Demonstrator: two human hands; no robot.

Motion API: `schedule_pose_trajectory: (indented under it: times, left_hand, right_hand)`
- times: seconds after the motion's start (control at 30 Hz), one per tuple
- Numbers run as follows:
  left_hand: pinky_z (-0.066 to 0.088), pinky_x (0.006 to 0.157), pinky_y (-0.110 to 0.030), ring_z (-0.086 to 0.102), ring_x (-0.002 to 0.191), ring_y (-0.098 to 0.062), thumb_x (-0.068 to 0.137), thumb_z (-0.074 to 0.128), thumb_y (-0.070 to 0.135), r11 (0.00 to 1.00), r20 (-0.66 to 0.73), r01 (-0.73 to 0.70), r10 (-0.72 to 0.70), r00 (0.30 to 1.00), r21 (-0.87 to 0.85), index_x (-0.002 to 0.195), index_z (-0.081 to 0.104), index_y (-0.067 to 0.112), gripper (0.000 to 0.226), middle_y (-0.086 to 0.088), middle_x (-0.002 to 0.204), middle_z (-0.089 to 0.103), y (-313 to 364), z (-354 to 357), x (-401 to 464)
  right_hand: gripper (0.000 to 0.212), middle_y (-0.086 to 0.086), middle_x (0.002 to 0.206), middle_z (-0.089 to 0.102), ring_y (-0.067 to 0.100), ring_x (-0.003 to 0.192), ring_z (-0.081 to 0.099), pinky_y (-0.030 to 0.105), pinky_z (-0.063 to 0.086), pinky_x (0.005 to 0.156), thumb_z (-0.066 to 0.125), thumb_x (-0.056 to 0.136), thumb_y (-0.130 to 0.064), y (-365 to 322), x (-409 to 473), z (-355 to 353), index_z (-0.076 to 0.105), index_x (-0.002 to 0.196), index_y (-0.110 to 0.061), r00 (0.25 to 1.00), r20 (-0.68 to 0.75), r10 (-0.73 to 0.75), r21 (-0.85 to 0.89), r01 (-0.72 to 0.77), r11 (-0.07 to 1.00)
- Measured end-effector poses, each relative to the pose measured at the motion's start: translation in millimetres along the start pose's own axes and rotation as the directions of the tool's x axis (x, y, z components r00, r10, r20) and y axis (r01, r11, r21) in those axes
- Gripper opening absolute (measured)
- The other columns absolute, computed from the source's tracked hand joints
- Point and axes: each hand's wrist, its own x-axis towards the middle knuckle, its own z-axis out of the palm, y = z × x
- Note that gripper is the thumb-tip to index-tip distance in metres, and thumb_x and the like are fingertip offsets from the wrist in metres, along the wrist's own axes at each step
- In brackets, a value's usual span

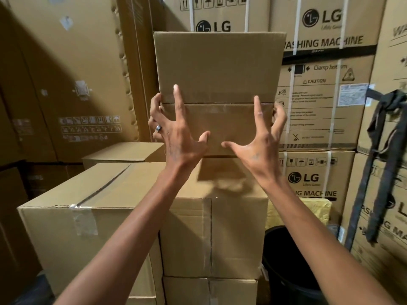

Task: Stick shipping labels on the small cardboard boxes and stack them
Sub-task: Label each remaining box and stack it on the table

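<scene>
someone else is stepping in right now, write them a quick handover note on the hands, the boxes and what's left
Left hand and right hand both grip the held box, fingers curled round its side edges, thumbs under its near face.
The held box is lifted just above the stack of taped boxes straight below it.
No shipping label shows on the faces in view, so labelling cannot be confirmed.
Left: lower the box squarely onto the stack, release, then check the labels.
</scene>
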Motion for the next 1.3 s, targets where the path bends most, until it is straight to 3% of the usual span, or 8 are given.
schedule_pose_trajectory:
  times: [0.17,0.37,0.53,0.67,0.83,0.97,1.17,1.3]
  left_hand:
    - [0.035,0.104,-0.058,0.024,0.139,-0.041,0.064,0.09,0.04,0.998,0.049,0.025,-0.028,0.998,0.056,0.163,0.006,0.026,0.131,-0.022,0.157,0.009,-3,28,45]
    - [0.038,0.103,-0.051,0.027,0.135,-0.04,0.063,0.091,0.035,0.996,0.077,0.054,-0.059,0.995,0.066,0.162,-0.001,0.025,0.135,-0.022,0.153,0.012,-26,72,75]
    - [0.04,0.102,-0.055,0.031,0.129,-0.04,0.061,0.093,0.032,0.993,0.148,0.088,-0.099,0.984,0.076,0.16,-0.011,0.029,0.144,-0.021,0.147,0.016,-51,104,82]
    - [0.041,0.1,-0.054,0.032,0.125,-0.04,0.059,0.098,0.029,0.987,0.191,0.116,-0.135,0.972,0.109,0.16,-0.015,0.026,0.152,-0.022,0.144,0.019,-63,125,86]
    - [0.043,0.105,-0.057,0.031,0.13,-0.04,0.06,0.098,0.031,0.988,0.24,0.1,-0.127,0.962,0.119,0.159,-0.016,0.032,0.15,-0.021,0.147,0.017,-76,146,86]
    - [0.045,0.101,-0.057,0.032,0.127,-0.041,0.06,0.098,0.027,0.987,0.279,0.094,-0.128,0.952,0.131,0.159,-0.016,0.035,0.15,-0.021,0.146,0.017,-85,158,77]
    - [0.05,0.095,-0.054,0.031,0.121,-0.039,0.063,0.093,0.014,0.98,0.315,0.081,-0.136,0.939,0.181,0.159,-0.007,0.033,0.14,-0.019,0.142,0.017,-98,161,65]
    - [0.045,0.099,-0.051,0.031,0.123,-0.041,0.065,0.091,0.012,0.979,0.342,0.086,-0.146,0.928,0.186,0.159,-0.001,0.032,0.133,-0.02,0.143,0.017,-102,155,63]
  right_hand:
    - [0.124,0.025,0.155,0.022,0.036,0.148,0.025,0.039,0.024,0.125,0.095,0.057,-0.052,21,45,28,0.032,0.159,-0.02,1.0,0.015,-0.027,-0.016,0.027,1.0]
    - [0.126,0.028,0.151,0.026,0.041,0.144,0.031,0.04,0.028,0.123,0.097,0.057,-0.046,59,81,60,0.03,0.16,-0.013,0.993,0.108,-0.046,-0.083,0.055,0.995]
    - [0.119,0.03,0.151,0.027,0.041,0.141,0.036,0.044,0.036,0.119,0.096,0.061,-0.04,82,79,79,0.034,0.158,-0.012,0.986,0.152,-0.071,-0.14,0.093,0.986]
    - [0.113,0.031,0.151,0.03,0.043,0.14,0.04,0.037,0.029,0.115,0.096,0.063,-0.035,105,71,95,0.038,0.156,-0.009,0.98,0.193,-0.054,-0.155,0.085,0.984]
    - [0.112,0.029,0.147,0.034,0.039,0.138,0.043,0.034,0.028,0.113,0.096,0.063,-0.035,128,61,111,0.038,0.156,-0.009,0.975,0.22,-0.011,-0.17,0.049,0.984]
    - [0.112,0.028,0.147,0.033,0.039,0.137,0.043,0.035,0.03,0.112,0.096,0.064,-0.033,144,52,119,0.037,0.156,-0.009,0.964,0.265,0.032,-0.166,0.013,0.986]
    - [0.111,0.026,0.146,0.034,0.037,0.135,0.043,0.033,0.034,0.113,0.098,0.062,-0.032,153,44,119,0.04,0.155,-0.011,0.957,0.289,-0.002,-0.163,0.051,0.985]
    - [0.107,0.027,0.143,0.037,0.035,0.133,0.044,0.031,0.032,0.115,0.097,0.063,-0.031,149,37,116,0.043,0.154,-0.01,0.963,0.27,-0.021,-0.168,0.068,0.983]
